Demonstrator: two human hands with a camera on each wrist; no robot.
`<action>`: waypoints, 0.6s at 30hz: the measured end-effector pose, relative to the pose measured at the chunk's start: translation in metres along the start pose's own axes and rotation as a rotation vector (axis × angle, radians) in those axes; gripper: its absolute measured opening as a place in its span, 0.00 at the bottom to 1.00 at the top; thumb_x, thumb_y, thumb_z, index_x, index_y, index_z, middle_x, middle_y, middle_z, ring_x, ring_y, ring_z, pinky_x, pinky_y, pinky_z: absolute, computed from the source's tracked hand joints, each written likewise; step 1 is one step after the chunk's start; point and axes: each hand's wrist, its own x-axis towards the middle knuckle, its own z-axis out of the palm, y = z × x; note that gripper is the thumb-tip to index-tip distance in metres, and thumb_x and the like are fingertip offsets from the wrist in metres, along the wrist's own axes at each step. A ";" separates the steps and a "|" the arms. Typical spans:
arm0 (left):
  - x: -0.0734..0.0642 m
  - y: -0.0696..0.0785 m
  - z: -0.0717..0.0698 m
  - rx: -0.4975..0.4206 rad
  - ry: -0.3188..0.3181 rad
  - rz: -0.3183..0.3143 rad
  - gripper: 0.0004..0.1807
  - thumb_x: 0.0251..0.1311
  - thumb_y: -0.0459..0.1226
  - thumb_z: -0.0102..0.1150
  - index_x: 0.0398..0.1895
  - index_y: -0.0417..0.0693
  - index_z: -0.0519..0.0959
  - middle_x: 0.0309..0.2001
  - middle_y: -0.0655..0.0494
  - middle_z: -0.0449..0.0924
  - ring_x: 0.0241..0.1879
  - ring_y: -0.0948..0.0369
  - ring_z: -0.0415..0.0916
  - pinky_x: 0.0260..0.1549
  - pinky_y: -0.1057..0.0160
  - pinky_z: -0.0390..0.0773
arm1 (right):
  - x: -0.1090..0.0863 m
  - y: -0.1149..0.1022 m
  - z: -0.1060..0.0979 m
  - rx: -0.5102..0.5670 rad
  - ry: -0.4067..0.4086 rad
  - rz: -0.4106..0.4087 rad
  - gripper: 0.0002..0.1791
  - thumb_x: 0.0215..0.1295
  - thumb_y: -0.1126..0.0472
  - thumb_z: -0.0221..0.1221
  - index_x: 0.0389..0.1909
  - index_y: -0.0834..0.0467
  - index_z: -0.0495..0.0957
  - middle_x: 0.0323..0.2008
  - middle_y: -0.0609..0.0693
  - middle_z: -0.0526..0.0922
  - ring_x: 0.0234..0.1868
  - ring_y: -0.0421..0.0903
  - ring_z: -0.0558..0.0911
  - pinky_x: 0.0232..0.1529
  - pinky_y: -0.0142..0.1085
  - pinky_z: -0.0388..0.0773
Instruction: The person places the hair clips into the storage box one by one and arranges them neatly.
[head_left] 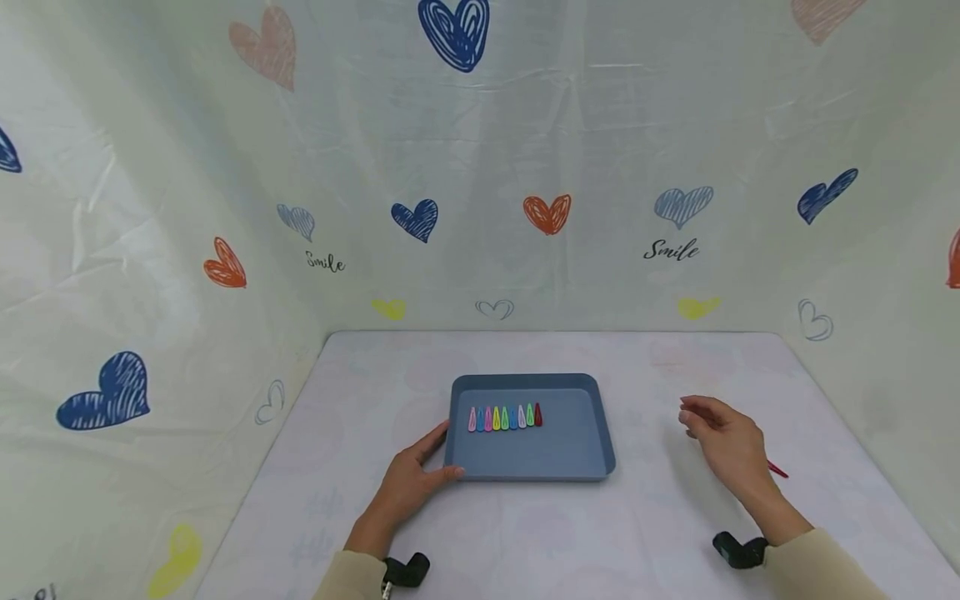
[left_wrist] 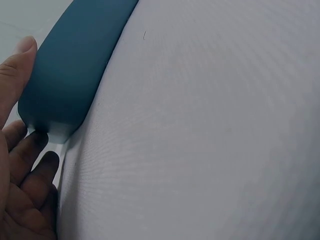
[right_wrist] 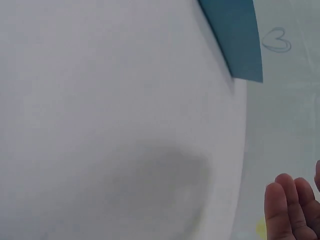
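Observation:
A blue-grey rectangular tray lies on the table, and a row of several colourful snap hair clips sits side by side inside it. The clips are pink, blue, yellow, green and, at the right end, dark red. My left hand holds the tray's near left corner, thumb at the front rim and fingers along the left side. In the left wrist view, the thumb touches the tray wall. To the right of the tray, my right hand hovers above the table, fingers loosely bent, holding nothing.
A thin red pointed object shows beside the right wrist, partly hidden; its kind is unclear. The white table ends at a curtain printed with hearts, behind and at both sides.

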 end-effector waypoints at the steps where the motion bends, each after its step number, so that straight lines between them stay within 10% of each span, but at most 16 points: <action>1: 0.000 0.000 0.000 -0.003 -0.002 0.000 0.49 0.53 0.54 0.81 0.79 0.65 0.69 0.77 0.57 0.70 0.81 0.50 0.59 0.79 0.39 0.60 | -0.004 0.005 -0.004 -0.001 0.002 0.026 0.19 0.77 0.59 0.63 0.61 0.65 0.82 0.52 0.66 0.88 0.35 0.23 0.83 0.35 0.18 0.82; 18: 0.001 -0.001 -0.001 -0.002 -0.014 -0.002 0.48 0.54 0.55 0.80 0.80 0.66 0.69 0.78 0.57 0.69 0.82 0.50 0.58 0.79 0.38 0.60 | -0.034 0.067 -0.059 -0.206 0.081 0.410 0.26 0.80 0.54 0.49 0.68 0.68 0.74 0.38 0.62 0.92 0.21 0.34 0.86 0.28 0.29 0.73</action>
